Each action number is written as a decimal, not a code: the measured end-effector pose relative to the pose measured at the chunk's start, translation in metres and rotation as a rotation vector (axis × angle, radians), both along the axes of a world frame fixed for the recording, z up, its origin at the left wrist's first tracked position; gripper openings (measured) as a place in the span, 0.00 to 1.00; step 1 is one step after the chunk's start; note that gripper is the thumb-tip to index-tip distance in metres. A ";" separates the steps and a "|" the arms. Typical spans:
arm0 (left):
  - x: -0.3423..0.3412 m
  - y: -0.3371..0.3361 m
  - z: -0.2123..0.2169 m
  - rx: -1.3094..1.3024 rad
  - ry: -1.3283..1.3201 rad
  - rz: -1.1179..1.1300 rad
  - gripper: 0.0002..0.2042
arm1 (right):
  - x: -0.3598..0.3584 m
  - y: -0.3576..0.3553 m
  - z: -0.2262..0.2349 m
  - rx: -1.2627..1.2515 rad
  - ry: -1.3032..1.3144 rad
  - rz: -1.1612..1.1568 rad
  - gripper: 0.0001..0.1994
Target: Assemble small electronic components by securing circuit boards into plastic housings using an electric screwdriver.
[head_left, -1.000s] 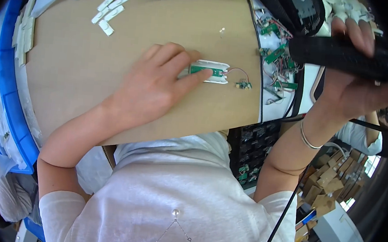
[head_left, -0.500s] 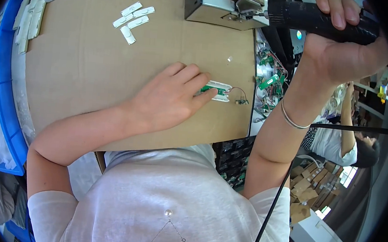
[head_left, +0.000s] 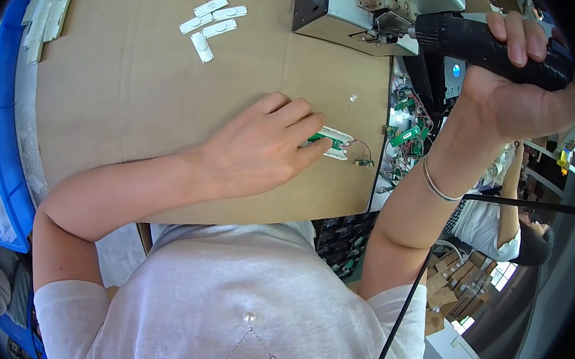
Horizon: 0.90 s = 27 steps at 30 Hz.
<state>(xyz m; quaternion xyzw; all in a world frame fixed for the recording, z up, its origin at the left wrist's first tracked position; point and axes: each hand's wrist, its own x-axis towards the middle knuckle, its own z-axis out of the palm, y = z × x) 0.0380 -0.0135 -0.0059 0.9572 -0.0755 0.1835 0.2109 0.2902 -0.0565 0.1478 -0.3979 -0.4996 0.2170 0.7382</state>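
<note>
My right hand (head_left: pixel 525 84) is wrapped round a black electric screwdriver (head_left: pixel 460 43), raised at the upper right. The screwdriver's tip is at the front mechanism of a grey metal box (head_left: pixel 345 27) that looks like a screw feeder; whether a screw is on the bit is too small to tell. My left hand (head_left: pixel 260 143) lies on the brown work surface, its fingers and thumb closed on a slim white plastic housing (head_left: pixel 335 154) with a green circuit board (head_left: pixel 335 141) in it. Thin wires run from the housing to a small connector board (head_left: pixel 364 162) on its right. The fingers hide the housing's left end.
Several white plastic pieces (head_left: pixel 212 22) lie at the upper middle. A blue bin (head_left: pixel 6 107) stands at the left edge, with white strips (head_left: pixel 53 8) beside it. Wired green boards (head_left: pixel 407 135) lie right of the work surface. Another person (head_left: pixel 495 225) is at the far right.
The whole view has shifted slightly, so the work surface and metal box appear further right. Both hands keep their holds, and the screwdriver's tip stays at the box.
</note>
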 end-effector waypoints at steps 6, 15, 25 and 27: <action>0.000 -0.002 -0.004 -0.037 -0.039 0.005 0.17 | -0.018 0.018 -0.002 0.009 0.077 -0.068 0.15; 0.000 -0.001 -0.006 -0.085 -0.078 -0.016 0.16 | 0.004 -0.024 -0.004 -0.074 0.051 0.005 0.20; -0.001 -0.005 -0.011 -0.089 -0.127 0.024 0.13 | -0.096 -0.081 -0.027 -0.196 0.087 0.130 0.29; -0.001 -0.005 -0.011 -0.103 -0.140 0.032 0.12 | -0.099 -0.085 -0.034 -0.195 0.084 0.117 0.29</action>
